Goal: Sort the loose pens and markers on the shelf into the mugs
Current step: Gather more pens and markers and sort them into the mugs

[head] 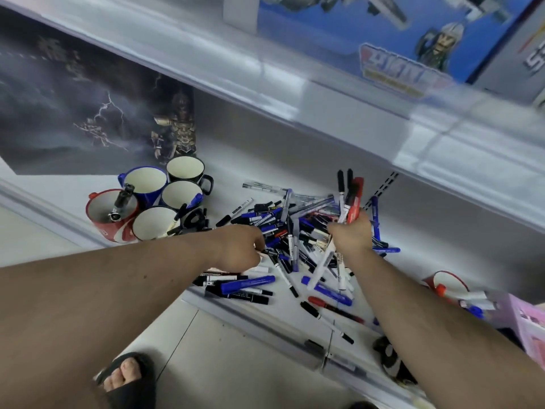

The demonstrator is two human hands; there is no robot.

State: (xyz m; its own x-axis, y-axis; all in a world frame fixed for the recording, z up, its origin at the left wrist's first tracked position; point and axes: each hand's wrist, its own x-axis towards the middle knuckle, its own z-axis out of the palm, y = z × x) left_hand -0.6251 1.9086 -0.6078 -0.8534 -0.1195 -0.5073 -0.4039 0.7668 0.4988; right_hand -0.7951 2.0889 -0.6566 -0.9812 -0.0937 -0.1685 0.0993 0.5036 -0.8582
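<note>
Two hands (241, 246) (right (352, 231) gripping markers (349, 196)); five mugs (153, 222) behind.

A white shelf (236, 160) runs under an upper shelf (324, 93) bearing a blue toy box (368, 33) at 1 o'clock; pale tiled floor (224, 364) below.

Shelf (224, 172): carries everything below.
Mugs (153, 199): 5 clustered at left.
Pile of pens and markers (295, 231): right of the mugs, mid-shelf.
Left hand (239, 246): on the pile's left edge.
Right hand (351, 234): over the pile, gripping a bundle of pens (348, 196).
Another mug (448, 283): far right.
</note>
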